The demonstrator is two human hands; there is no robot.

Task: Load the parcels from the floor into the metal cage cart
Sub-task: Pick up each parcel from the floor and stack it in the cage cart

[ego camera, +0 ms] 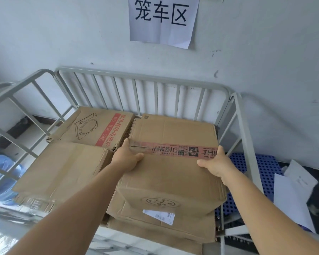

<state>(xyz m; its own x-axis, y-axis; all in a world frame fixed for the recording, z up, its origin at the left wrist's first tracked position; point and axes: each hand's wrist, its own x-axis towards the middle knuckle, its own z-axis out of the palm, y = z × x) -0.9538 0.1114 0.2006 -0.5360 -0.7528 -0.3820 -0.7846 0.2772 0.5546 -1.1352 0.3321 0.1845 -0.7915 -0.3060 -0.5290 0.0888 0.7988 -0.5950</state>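
Observation:
A brown cardboard parcel (170, 168) with a red printed tape strip lies inside the grey metal cage cart (136, 78), on top of another carton (160, 230). My left hand (126, 158) grips its left edge, thumb on the top face. My right hand (216, 162) grips its right edge the same way. A plain taped carton (63, 168) sits to the left in the cart. Behind that one lies a carton with red print and a cooker drawing (98, 126).
The cart stands against a pale wall under a paper sign (163, 20). A blue perforated plastic pallet (261, 162) with white sheets (293, 196) lies to the right. A blue water jug (2, 173) sits beyond the cart's left bars.

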